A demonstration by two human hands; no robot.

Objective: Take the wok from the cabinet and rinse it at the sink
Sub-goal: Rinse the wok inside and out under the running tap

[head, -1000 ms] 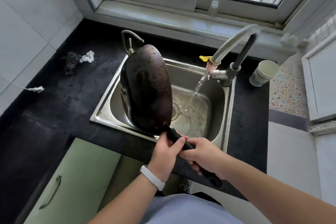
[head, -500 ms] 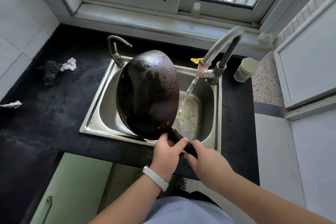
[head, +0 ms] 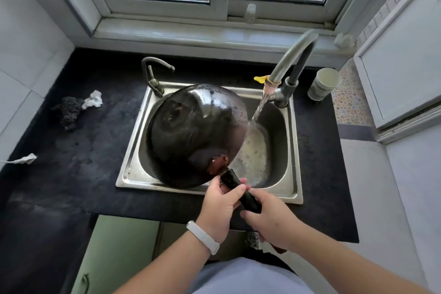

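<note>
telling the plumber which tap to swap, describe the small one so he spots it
Find the stainless steel sink in the black countertop. At its back left corner stands a thin grey gooseneck tap. Unlike the thicker grey tap at back right, it runs dry.

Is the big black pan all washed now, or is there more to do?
Not yet. Done: the wok is out and held over the sink. In hand: the left hand and right hand hold its handle, tipping it while water from the tap hits its right edge. Left: probably finishing the rinse and turning off the tap.
</note>
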